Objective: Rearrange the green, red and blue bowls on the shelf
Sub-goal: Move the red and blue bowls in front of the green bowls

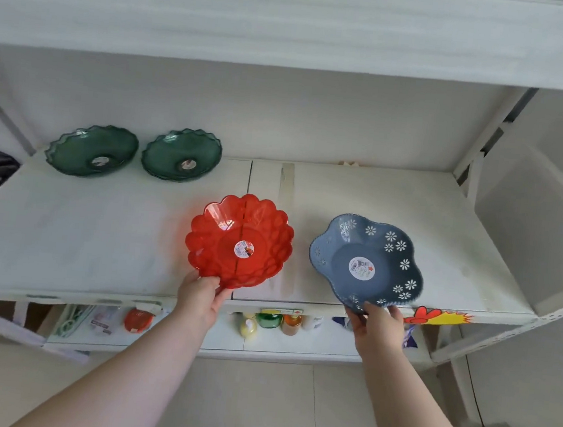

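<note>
A clear red scalloped bowl (239, 240) with a round sticker is tilted above the white shelf (99, 230), and my left hand (200, 296) grips its near rim. To its right, my right hand (378, 320) holds the near rim of a blue bowl (366, 261) with white flowers, also tilted, near the shelf's front edge. Two dark green wavy-rimmed bowls, one on the left (92, 151) and one beside it (181, 155), lean at the back left of the shelf.
Another shelf board (292, 18) runs close overhead. A metal upright (486, 143) and a grey panel bound the right side. Below the front edge stand small bottles (269, 320), a red item (138, 320) and packets on a lower shelf.
</note>
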